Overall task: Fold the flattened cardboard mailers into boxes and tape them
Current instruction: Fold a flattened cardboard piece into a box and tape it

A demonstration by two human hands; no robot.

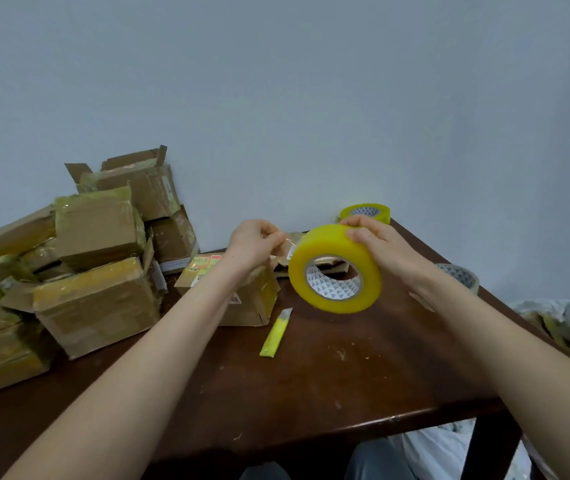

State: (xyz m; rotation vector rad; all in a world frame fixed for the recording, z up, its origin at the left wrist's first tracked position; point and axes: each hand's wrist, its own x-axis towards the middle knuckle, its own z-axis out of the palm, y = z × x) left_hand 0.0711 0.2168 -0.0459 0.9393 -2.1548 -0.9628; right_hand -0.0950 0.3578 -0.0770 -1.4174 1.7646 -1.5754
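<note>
Two hands share the tape roll (335,268): right hand (379,244) grips it aloft, left hand (255,245) pinches its free end (to draw out a strip) above the box (242,299).

Your table (311,393) is dark brown wood, scuffed and flecked with pale spots, and the yellow utility knife (275,332) lies flat near its middle with the blade end pointing away from you. Just beyond the knife sits a labelled cardboard box (249,299), with loose cardboard pieces (281,270) right behind it, and well to the knife's left is a heap of taped boxes (96,296) piled against the wall. Beyond the knife to the right, a yellow tape roll (366,212) lies flat at the far corner, and a paler tape roll (463,277) sits by the right edge.
</note>
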